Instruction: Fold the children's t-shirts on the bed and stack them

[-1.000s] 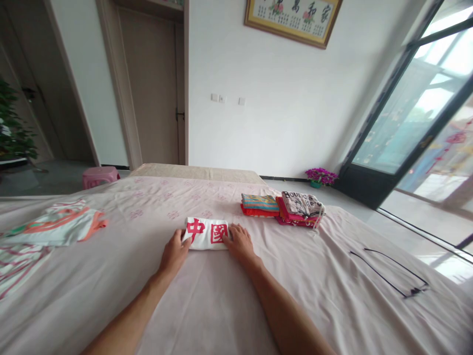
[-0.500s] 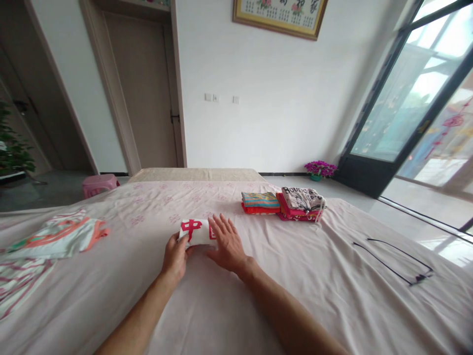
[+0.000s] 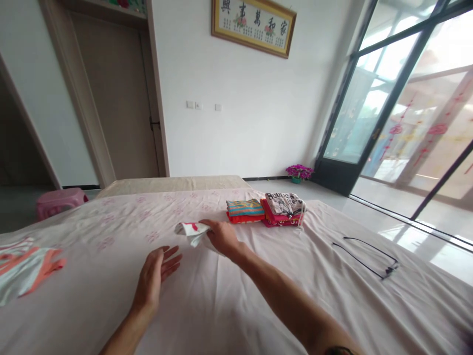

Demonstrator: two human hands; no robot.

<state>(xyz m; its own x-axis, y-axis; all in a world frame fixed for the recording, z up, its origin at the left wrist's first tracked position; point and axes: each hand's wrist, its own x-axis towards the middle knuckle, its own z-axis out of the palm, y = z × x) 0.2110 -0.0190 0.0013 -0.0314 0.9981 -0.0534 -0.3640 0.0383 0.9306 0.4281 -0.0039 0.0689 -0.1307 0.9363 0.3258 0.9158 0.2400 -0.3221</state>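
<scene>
My right hand grips a small folded white garment with red lettering, lifted just above the bed sheet. The garment's left end droops loosely, and part of it is hidden behind my fingers. My left hand is apart from it, to the lower left, fingers stretched out and holding nothing. Beyond my right hand lie two piles of folded clothes: a striped blue and yellow piece on a red one, and a printed white piece on red and pink ones.
Black-framed glasses lie on the sheet at the right. A crumpled white and orange garment lies at the far left. Past the bed stand a pink stool and a pot of purple flowers.
My right hand has closed on the folded garment and raised it off the sheet. My left hand has let go and moved away to the left. The view has turned right.
</scene>
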